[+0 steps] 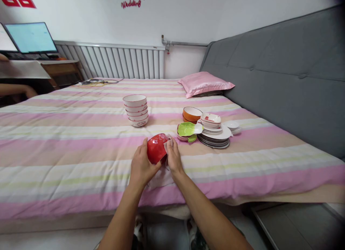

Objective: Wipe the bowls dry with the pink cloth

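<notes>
A shiny red bowl (156, 149) with a pale flower pattern is tilted on its side between my hands, just above the striped bedspread (88, 163). My left hand (142, 163) grips it from the left, thumb along its lower edge. Against its right side my right hand (174, 156) presses a pale cloth (166, 146), fingers closed on it. Part of the cloth hangs below the bowl. Beyond them stands a stack of several white bowls (136, 111) with red rims.
Right of the hands are stacked plates (214, 141), a green leaf-shaped dish (186, 129), orange bowls (192, 114) and small white dishes (232, 126). A pink pillow (206, 83) lies near the grey headboard (275, 63). Cables (101, 82) lie at the far left. Someone sits by the monitors (31, 37).
</notes>
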### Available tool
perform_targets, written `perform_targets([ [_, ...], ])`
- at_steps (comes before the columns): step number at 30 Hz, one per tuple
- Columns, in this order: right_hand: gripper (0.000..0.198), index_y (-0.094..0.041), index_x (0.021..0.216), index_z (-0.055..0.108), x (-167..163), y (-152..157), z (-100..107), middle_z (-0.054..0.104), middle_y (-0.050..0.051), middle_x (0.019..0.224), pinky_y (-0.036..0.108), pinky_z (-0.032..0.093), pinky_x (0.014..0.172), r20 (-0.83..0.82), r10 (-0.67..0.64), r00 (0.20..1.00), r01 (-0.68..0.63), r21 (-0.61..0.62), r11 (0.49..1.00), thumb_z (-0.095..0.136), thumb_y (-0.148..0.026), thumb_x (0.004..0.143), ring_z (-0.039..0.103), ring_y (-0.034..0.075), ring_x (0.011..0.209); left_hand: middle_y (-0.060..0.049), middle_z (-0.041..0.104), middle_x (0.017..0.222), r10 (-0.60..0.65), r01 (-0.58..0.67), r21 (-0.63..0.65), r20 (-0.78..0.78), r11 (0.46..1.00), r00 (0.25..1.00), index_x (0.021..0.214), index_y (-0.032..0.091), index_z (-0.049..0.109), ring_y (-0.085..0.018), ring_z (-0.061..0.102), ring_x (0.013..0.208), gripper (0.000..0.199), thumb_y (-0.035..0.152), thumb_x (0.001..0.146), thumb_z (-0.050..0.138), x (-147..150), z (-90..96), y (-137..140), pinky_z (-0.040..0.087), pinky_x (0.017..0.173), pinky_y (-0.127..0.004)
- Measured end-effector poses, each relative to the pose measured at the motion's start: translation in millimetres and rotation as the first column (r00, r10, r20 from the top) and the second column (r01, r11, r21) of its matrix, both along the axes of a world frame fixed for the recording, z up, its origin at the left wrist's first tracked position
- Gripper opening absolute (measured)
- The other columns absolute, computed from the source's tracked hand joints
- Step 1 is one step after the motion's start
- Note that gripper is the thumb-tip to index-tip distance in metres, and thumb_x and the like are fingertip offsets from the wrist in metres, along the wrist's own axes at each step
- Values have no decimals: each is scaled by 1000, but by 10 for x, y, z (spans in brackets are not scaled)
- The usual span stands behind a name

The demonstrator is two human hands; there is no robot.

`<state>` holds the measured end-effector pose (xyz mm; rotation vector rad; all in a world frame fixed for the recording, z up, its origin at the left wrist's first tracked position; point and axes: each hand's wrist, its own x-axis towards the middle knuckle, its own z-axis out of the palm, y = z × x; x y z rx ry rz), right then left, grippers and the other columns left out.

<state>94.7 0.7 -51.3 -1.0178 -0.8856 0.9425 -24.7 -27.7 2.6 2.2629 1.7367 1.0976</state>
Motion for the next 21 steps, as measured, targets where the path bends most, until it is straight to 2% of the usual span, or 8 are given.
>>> perform_targets([
  [2, 57, -22, 139, 40, -2, -38, 54, 46, 8, 142, 37, 37, 107, 53, -21, 998, 21, -1, 1000, 44, -50, 89, 45, 19, 129, -15, 59, 112, -2, 2, 7, -2, 1000, 1000, 140, 12, 30, -32, 58, 105, 90, 33, 61, 69, -3, -8, -2, 49, 86, -43],
  [5, 51, -21, 139, 40, 3, -112, 153, 45, 8, 144, 39, 29, 112, 232, -47, 971, 22, 109, 994, 37, -43, 94, 39, 18, 134, -15, 58, 113, -4, 4, 18, -13, 1000, 1000, 140, 13, 30, -32, 57, 107, 90, 32, 61, 69, 3, -6, -22, 49, 85, -43],
  [7, 46, -22, 138, 42, 5, -170, 223, 43, 6, 145, 40, 26, 115, 368, -74, 927, -1, 199, 980, 32, -37, 96, 36, 17, 136, -15, 58, 115, -2, 2, 17, -23, 1000, 1000, 140, 13, 30, -32, 56, 108, 88, 31, 62, 68, 14, 5, -44, 49, 86, -43],
  [10, 43, -24, 135, 46, -2, -255, 316, 44, 3, 145, 43, 22, 116, 558, -135, 819, -39, 288, 957, 30, -31, 97, 30, 17, 139, -16, 57, 117, 5, -5, -3, -36, 1000, 999, 139, 11, 31, -32, 56, 109, 85, 30, 64, 66, 32, 29, -76, 49, 87, -43],
  [16, 44, -27, 138, 43, -18, -334, 393, 41, 0, 146, 46, 19, 116, 789, -188, 585, -134, 323, 937, 33, -26, 95, 26, 19, 141, -16, 58, 116, 0, 0, -4, -23, 1000, 1000, 137, 11, 34, -29, 57, 106, 67, 24, 75, 53, 50, 46, -104, 50, 85, -41],
  [19, 45, -26, 139, 42, 2, -330, 406, 36, 0, 149, 46, 18, 116, 835, -185, 518, -154, 304, 940, 34, -26, 95, 24, 21, 141, -15, 59, 113, 8, -8, -12, -24, 1000, 1000, 134, 12, 38, -29, 57, 105, 62, 23, 75, 53, 62, 49, -108, 50, 84, -41],
  [21, 45, -26, 139, 41, 22, -322, 421, 34, 1, 151, 46, 18, 116, 847, -176, 502, -145, 283, 948, 34, -26, 95, 23, 22, 141, -15, 59, 113, 11, -12, -22, -36, 1000, 999, 132, 13, 39, -29, 57, 104, 62, 24, 73, 56, 74, 54, -112, 50, 83, -41],
])
